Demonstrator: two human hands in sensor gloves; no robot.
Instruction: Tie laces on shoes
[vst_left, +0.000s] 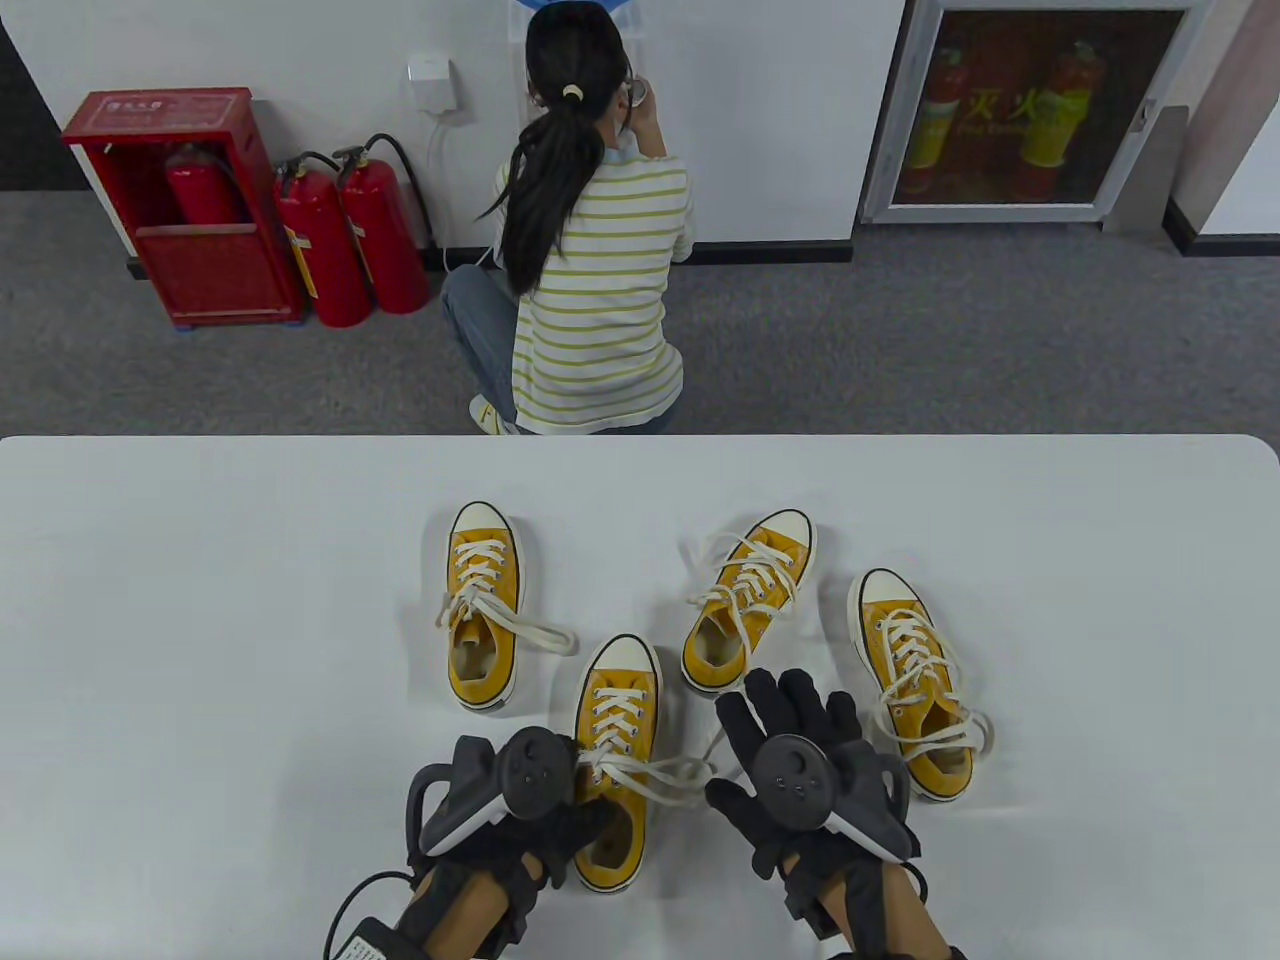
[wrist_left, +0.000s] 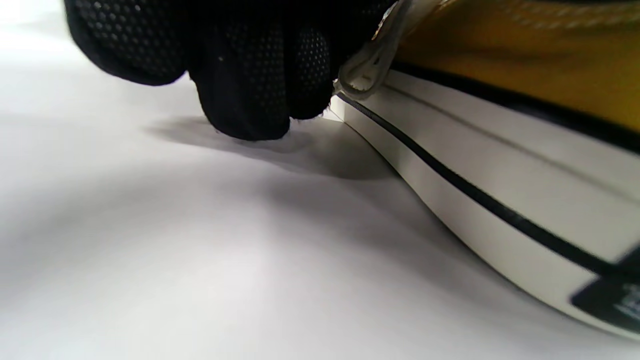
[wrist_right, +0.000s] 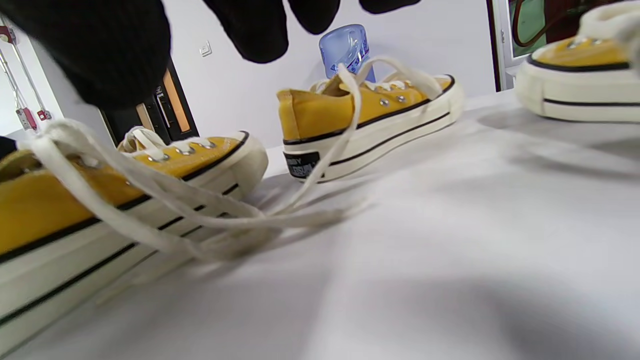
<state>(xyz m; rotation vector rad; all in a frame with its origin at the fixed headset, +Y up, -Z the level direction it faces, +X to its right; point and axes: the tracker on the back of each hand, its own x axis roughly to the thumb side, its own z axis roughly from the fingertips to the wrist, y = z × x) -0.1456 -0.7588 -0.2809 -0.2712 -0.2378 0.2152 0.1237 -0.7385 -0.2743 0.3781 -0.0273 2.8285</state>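
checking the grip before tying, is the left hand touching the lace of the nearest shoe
Touching: in the left wrist view the left hand fingers pinch the lace beside the nearest shoe.

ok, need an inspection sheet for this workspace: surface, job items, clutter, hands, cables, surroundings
Surface: white table, bare around the shoes.
Job's things: four yellow sneakers; nearest shoe has loose laces trailing right.
Clutter: nothing seen.
Grippers: left hand at nearest shoe, fingers pinch a lace end; right hand open, holding nothing.
Cables: cable from left wrist.
Surroundings: crouching person, fire extinguishers, red cabinet.
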